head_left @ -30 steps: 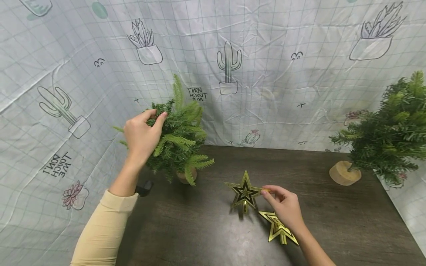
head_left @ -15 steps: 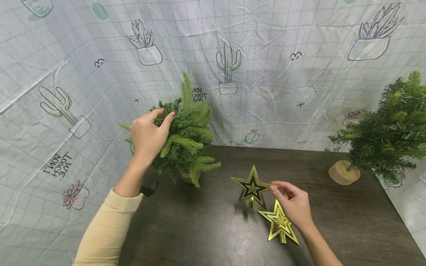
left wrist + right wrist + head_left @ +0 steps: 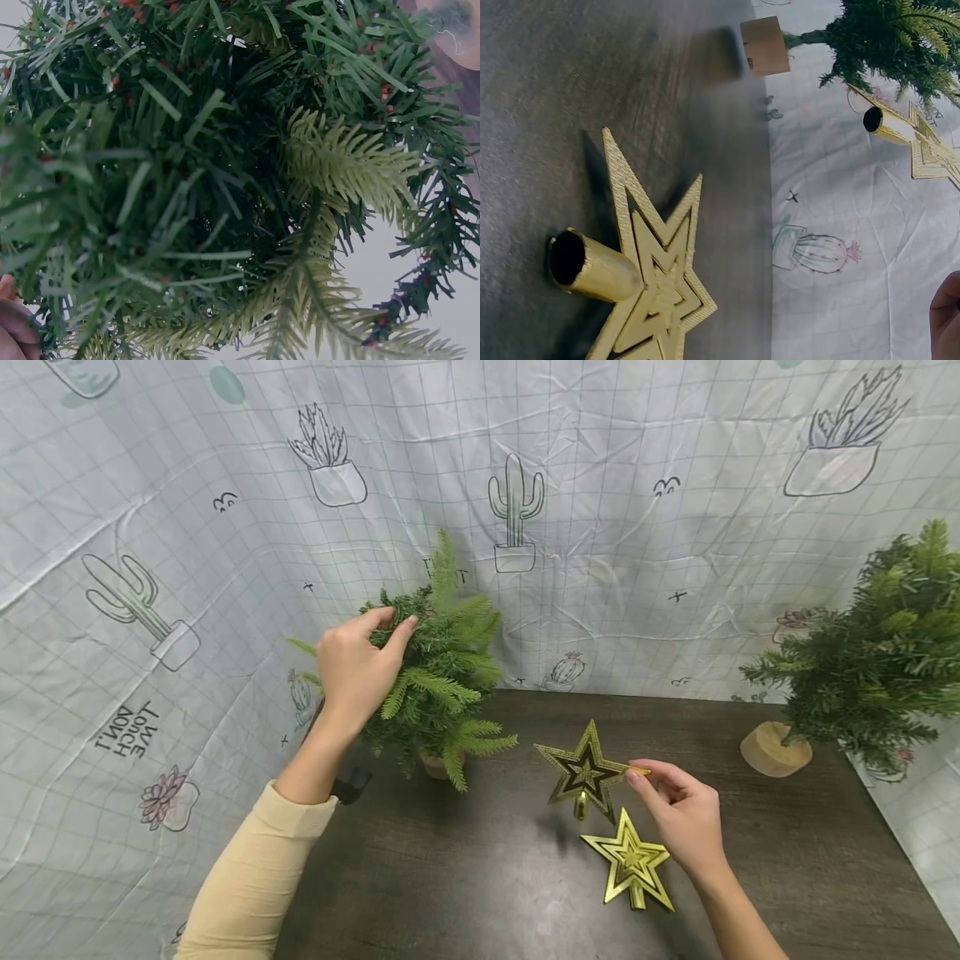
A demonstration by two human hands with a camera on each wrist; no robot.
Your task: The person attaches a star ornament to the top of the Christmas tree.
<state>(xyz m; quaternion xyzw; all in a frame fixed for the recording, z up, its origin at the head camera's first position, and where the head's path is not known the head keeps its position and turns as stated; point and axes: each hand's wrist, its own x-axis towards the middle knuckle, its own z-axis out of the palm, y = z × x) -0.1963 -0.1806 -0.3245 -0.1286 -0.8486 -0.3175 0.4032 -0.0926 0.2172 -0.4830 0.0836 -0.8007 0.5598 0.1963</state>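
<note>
In the head view my left hand (image 3: 356,672) pinches the top of a small artificial Christmas tree (image 3: 442,693) between thumb and fingers. Dark needles and lighter green sprigs of that tree fill the left wrist view. My right hand (image 3: 686,810) holds a gold star tree topper (image 3: 586,770) by one point, its tube (image 3: 581,806) downward, raised over the table. A second gold star topper (image 3: 630,862) lies on the table just in front of it. The right wrist view shows this lying star (image 3: 660,277) close up and the held star (image 3: 934,154) farther off.
Another small artificial tree (image 3: 870,652) leans at the right with its round wooden base (image 3: 776,749). A black object (image 3: 351,785) is partly hidden behind my left forearm. Behind the dark wooden table (image 3: 450,877) hangs a printed cloth (image 3: 600,510).
My left hand and the tree it grips have shifted to the right. My right hand has moved right and slightly up with the star, uncovering more of the lying one.
</note>
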